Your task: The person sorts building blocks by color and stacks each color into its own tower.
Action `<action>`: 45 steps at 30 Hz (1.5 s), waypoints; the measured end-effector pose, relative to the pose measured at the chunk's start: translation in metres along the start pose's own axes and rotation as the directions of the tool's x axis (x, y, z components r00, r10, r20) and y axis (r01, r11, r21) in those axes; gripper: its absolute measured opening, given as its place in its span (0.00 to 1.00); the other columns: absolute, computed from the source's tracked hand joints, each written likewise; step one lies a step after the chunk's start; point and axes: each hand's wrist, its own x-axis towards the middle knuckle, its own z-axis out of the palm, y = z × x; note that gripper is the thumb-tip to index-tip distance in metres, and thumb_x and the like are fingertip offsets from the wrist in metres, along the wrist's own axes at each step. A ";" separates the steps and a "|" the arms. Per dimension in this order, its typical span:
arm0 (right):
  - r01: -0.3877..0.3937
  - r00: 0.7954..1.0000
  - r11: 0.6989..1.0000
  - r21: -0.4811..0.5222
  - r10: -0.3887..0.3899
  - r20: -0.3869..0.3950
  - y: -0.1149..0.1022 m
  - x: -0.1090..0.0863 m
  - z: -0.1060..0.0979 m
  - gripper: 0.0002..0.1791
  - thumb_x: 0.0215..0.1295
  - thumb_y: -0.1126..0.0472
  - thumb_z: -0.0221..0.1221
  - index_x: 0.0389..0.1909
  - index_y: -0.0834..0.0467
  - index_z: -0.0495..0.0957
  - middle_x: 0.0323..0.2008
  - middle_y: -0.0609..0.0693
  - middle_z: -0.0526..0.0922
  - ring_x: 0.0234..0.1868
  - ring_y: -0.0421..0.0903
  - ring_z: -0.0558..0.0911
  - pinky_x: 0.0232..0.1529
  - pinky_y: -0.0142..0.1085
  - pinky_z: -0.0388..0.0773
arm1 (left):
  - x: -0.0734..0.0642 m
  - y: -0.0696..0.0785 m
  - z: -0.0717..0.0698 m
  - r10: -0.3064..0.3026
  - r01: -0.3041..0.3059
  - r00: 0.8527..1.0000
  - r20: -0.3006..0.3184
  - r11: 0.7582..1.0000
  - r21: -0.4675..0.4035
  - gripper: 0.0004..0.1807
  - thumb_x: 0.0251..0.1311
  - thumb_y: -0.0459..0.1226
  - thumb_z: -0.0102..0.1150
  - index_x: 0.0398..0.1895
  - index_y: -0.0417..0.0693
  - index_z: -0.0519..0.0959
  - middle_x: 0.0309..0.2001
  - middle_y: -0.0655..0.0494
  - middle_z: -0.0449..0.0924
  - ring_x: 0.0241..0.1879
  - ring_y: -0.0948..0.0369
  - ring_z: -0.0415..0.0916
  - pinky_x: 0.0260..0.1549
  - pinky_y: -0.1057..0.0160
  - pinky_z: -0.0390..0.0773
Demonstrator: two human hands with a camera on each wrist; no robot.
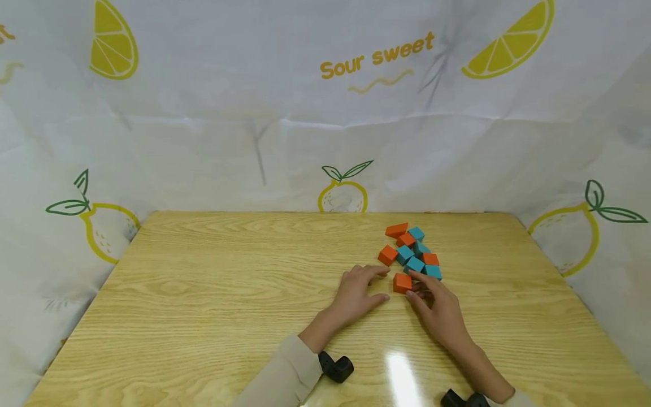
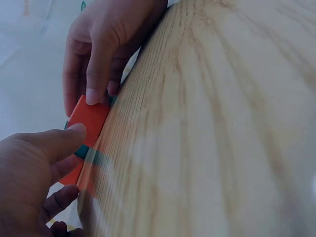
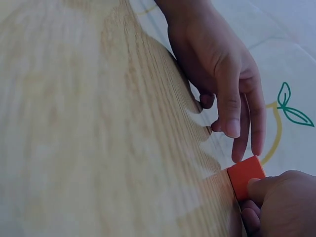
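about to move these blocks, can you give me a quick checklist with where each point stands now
1. Right hand on the nearest orange block: ok, thumb and fingers are at its side.
2. Left hand open to receive: ok, thumb and index finger are spread apart.
3. Left hand touching that block: cannot tell, its fingertips are too close to the edge.
4. Other blocks lined up: not ok, they lie in a cluster at mixed angles.
5. Firmness of the hold: cannot tell from pictures.

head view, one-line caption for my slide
Right hand holds an orange block, left hand open beside it, blue and orange blocks clustered beyond.
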 end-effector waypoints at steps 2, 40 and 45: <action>-0.010 1.000 1.000 -0.003 0.010 0.004 0.000 0.001 0.000 0.27 0.56 0.74 0.65 0.58 0.64 0.74 0.41 0.52 0.80 0.36 0.46 0.81 0.36 0.22 0.73 | 0.002 0.000 0.002 -0.004 0.004 1.000 -0.005 1.000 0.007 0.28 0.57 0.45 0.67 0.62 0.58 0.73 0.52 0.66 0.77 0.40 0.67 0.66 0.42 0.65 0.61; 0.078 0.994 0.990 0.122 -0.068 -0.084 -0.027 0.019 0.025 0.27 0.51 0.78 0.66 0.55 0.64 0.78 0.39 0.52 0.81 0.35 0.44 0.79 0.40 0.23 0.75 | -0.005 -0.004 -0.019 0.055 -0.070 0.975 -0.216 0.995 -0.065 0.19 0.53 0.38 0.70 0.51 0.53 0.83 0.44 0.62 0.83 0.30 0.63 0.63 0.30 0.71 0.64; 0.093 0.994 0.982 0.165 -0.081 -0.076 -0.035 0.025 0.033 0.27 0.52 0.77 0.65 0.56 0.64 0.77 0.40 0.51 0.81 0.36 0.45 0.79 0.39 0.26 0.77 | -0.011 -0.009 -0.031 0.032 -0.054 0.976 -0.214 0.994 -0.098 0.20 0.54 0.37 0.70 0.52 0.52 0.82 0.45 0.61 0.82 0.31 0.61 0.63 0.31 0.68 0.64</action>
